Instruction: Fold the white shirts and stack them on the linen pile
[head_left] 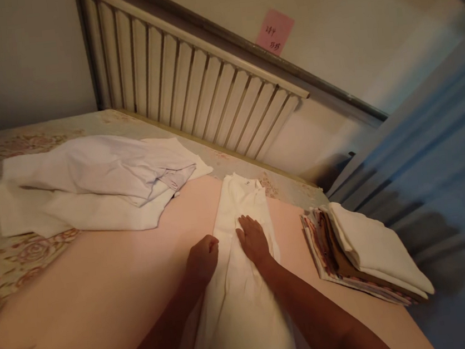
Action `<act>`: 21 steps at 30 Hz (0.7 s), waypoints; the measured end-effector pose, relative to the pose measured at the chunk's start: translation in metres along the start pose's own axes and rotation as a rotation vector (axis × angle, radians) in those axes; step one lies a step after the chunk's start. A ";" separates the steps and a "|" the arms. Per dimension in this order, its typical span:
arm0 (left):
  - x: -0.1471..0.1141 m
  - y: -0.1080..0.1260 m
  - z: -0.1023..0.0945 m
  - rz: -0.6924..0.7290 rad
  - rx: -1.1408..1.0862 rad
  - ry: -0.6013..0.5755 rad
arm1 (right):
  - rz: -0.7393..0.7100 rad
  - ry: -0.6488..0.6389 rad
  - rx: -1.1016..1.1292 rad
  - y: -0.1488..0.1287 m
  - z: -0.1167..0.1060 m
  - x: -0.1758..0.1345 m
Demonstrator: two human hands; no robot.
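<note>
A white garment (246, 296), folded into a long narrow strip, lies lengthwise in front of me with its collar end pointing away. My right hand (254, 240) rests flat on its upper part, fingers stretched out. At the garment's left edge my left hand (204, 258) is closed with the fingers curled in. Whether a bit of cloth is inside that fist is hidden. Under the garment spreads a pale pink sheet (114, 277).
Several white garments (102, 178) lie loosely heaped at the left. A stack of folded clothes (363, 257), white on top, sits at the right beside a blue curtain (447, 183). Behind are a radiator (188, 84) and a pink note (275, 30) on the wall.
</note>
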State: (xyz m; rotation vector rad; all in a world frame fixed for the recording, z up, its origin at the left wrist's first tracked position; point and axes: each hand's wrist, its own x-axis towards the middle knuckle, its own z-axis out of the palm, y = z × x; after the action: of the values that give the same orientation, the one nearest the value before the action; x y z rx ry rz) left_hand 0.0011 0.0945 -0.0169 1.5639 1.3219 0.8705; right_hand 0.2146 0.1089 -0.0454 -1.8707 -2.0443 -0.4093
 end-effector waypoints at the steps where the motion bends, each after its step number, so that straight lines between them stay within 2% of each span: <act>1: 0.000 0.000 0.000 -0.003 0.002 -0.001 | 0.000 0.005 0.000 0.000 0.000 0.000; 13: -0.001 0.001 -0.001 -0.029 0.005 -0.016 | 0.006 -0.010 -0.005 -0.002 -0.002 0.000; 21: 0.003 -0.001 0.001 0.010 0.012 -0.002 | 0.005 -0.052 0.024 0.002 -0.004 0.003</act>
State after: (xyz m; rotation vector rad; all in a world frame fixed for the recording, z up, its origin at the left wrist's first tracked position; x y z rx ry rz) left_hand 0.0016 0.0973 -0.0186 1.5815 1.3208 0.8691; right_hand 0.2168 0.1105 -0.0405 -1.8914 -2.0681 -0.3366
